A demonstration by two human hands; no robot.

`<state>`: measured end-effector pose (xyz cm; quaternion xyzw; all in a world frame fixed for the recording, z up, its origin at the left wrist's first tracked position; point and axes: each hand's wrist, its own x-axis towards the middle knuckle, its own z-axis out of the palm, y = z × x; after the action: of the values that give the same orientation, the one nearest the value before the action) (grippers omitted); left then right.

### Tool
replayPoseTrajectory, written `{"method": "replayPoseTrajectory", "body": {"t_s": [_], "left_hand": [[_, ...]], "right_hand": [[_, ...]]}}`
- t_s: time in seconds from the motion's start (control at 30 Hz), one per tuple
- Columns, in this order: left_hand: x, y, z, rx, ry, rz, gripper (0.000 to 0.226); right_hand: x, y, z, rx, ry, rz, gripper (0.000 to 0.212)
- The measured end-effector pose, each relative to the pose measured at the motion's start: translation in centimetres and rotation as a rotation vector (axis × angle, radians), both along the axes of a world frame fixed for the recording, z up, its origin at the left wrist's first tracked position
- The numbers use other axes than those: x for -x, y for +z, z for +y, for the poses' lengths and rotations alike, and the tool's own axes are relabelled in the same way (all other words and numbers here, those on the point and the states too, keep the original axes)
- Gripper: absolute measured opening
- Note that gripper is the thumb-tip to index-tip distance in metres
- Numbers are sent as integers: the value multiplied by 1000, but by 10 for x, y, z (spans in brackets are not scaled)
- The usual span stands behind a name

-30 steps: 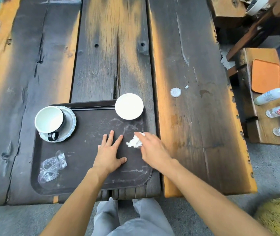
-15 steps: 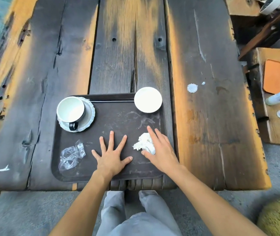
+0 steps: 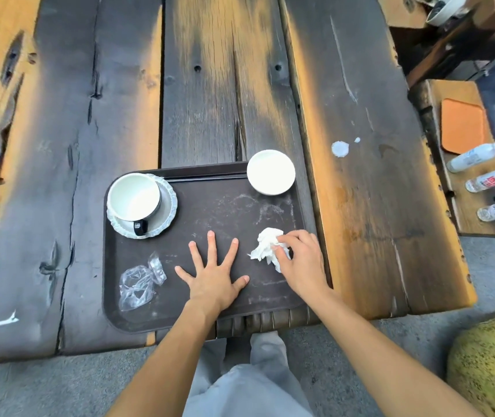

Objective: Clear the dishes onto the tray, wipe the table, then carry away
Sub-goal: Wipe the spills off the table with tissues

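Note:
A dark brown tray (image 3: 210,206) lies at the near edge of the wooden table (image 3: 89,115). On its far left stands a white cup with a black handle (image 3: 134,196) on a frilled saucer (image 3: 168,206). A small white bowl (image 3: 270,172) sits at its far right corner. A crumpled clear plastic wrapper (image 3: 140,281) lies near left. My left hand (image 3: 214,275) rests flat on the tray with fingers spread. My right hand (image 3: 303,260) grips a crumpled white tissue (image 3: 265,246) against the tray's right side.
A white spill (image 3: 340,149) with a small drop beside it marks the right plank. A side bench at right holds an orange tray (image 3: 462,126) and three plastic bottles (image 3: 475,156). A yellow-green cushion (image 3: 490,365) sits at bottom right.
My right hand has curled its fingers around the tissue, which it was pressing flat before. My left hand stays flat on the tray. The view has shifted.

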<state>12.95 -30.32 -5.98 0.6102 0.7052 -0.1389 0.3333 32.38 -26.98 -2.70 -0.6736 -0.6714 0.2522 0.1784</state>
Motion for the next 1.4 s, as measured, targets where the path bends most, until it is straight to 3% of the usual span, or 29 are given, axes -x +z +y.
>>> {"method": "replayPoseTrajectory", "body": {"t_s": [0.3, 0.53, 0.77, 0.97, 1.03, 1.2, 1.4], "left_hand": [[11, 7, 0, 27, -111, 7, 81], [10, 3, 0, 22, -112, 32, 83], [6, 9, 3, 61, -78, 41, 84], [2, 26, 18, 113, 0, 13, 71], [0, 36, 29, 36, 77, -21, 61], [-16, 65, 65, -437, 220, -88, 29], [-72, 91, 151, -646, 102, -270, 23]], "right_hand": [[4, 20, -1, 97, -245, 90, 16], [8, 18, -2, 120, -73, 101, 21], [-15, 14, 14, 300, -31, 166, 27], [-38, 23, 17, 378, 192, 238, 53], [-47, 24, 19, 322, 223, 242, 38], [-71, 32, 37, 178, 32, 293, 12], [-110, 31, 81, 150, -102, 344, 30]]}}
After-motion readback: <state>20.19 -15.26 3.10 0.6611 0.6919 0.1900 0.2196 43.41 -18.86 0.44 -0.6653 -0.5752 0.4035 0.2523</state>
